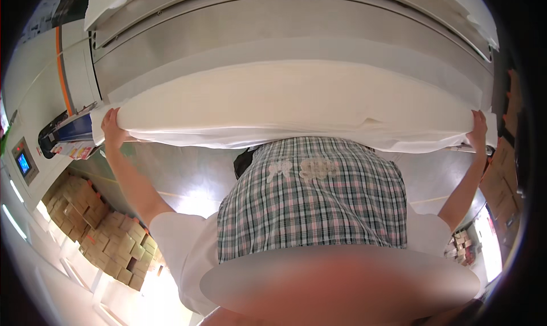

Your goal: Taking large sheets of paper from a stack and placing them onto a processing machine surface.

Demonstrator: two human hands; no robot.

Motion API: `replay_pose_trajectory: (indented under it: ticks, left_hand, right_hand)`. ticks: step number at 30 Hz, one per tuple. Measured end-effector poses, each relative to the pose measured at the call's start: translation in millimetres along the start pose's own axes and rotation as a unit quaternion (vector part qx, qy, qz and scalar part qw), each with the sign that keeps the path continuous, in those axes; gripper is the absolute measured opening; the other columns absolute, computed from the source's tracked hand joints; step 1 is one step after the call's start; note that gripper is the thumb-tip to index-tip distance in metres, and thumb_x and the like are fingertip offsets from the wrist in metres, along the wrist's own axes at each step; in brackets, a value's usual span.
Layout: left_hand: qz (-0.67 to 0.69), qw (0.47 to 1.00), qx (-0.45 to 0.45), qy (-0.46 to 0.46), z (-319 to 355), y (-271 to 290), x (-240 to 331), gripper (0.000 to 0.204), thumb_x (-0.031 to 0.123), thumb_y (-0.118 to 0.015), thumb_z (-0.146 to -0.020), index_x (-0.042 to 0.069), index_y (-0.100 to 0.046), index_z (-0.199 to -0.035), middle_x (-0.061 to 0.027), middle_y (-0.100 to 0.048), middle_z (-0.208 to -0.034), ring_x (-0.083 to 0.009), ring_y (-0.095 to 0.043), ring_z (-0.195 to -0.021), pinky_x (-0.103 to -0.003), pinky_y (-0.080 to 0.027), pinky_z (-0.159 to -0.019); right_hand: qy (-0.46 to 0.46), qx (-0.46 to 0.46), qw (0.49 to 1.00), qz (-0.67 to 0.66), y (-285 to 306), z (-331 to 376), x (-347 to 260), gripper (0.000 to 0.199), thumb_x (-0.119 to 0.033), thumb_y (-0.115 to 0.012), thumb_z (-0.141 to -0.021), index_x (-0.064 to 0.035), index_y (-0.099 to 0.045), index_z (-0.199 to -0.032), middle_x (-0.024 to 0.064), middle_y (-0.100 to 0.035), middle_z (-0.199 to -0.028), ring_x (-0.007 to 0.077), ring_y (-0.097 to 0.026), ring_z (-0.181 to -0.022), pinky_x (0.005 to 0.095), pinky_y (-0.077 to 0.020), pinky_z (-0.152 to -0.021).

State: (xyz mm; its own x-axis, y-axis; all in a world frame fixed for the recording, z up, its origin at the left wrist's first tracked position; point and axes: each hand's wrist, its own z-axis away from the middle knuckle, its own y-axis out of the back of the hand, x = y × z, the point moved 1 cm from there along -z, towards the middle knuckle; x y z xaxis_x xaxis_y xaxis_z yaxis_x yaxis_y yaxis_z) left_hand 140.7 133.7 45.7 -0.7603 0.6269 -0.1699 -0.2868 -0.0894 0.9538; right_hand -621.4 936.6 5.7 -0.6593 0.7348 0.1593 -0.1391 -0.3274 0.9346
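Observation:
A wide white cloth-like sheet [285,98] stretches across in front of me, its front edge hanging in soft folds, with a small crease right of the middle. At its left end my left hand [113,130] is closed on the sheet's edge, fingers on top. My right hand [478,130] grips the opposite end in the same way, arms spread wide. Parts of both hands' fingers are hard to make out. Beyond the sheet rises the smooth grey metal surface of a large machine [296,21].
On the left stands a white machine housing [77,64] with an orange stripe and a small lit screen [23,163]. Beside the sheet's left end is a dark blue part [74,131]. Stacked cardboard boxes [117,246] stand lower left; brown boxes [501,181] are at the right.

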Motion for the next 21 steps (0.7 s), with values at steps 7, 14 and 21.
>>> replay_pose_trajectory:
  ticks: [7,14,21]
  left_hand:
    - [0.061,0.939,-0.302,0.15,-125.6,1.0,34.3,0.052,0.002,-0.051,-0.064,0.015,-0.053,-0.114,-0.0175,-0.059,-0.102,-0.0334,-0.055,-0.098,-0.038,-0.043,-0.085]
    - [0.029,0.989,-0.144,0.028,-114.1,-13.7,34.2,0.039,0.001,-0.042,-0.073,0.017,-0.059,-0.105,-0.0164,-0.061,-0.096,-0.0307,-0.056,-0.095,-0.036,-0.044,-0.083]
    - [0.461,0.859,0.201,-0.099,-23.9,58.3,202.4,0.019,0.0,-0.051,-0.08,0.006,-0.062,-0.095,-0.0071,-0.064,-0.089,-0.0157,-0.058,-0.085,-0.027,-0.045,-0.076]
  right_hand:
    - [-0.079,-0.324,0.943,0.015,32.5,-147.8,-33.4,0.078,0.021,-0.055,-0.05,-0.0123,-0.047,-0.12,0.0122,-0.05,-0.119,0.0313,-0.046,-0.111,0.0373,-0.0406,-0.091]
    - [-0.047,-0.382,0.921,0.054,45.2,-170.4,-56.5,0.061,0.015,-0.044,-0.061,-0.0124,-0.052,-0.115,0.0149,-0.059,-0.104,0.03,-0.053,-0.101,0.0349,-0.0439,-0.081]
    - [0.177,-0.105,0.883,-0.422,78.1,-156.6,-154.4,0.04,0.001,-0.046,-0.08,-0.0036,-0.046,-0.12,0.0081,-0.049,-0.121,0.0181,-0.047,-0.109,0.0289,-0.0349,-0.093]
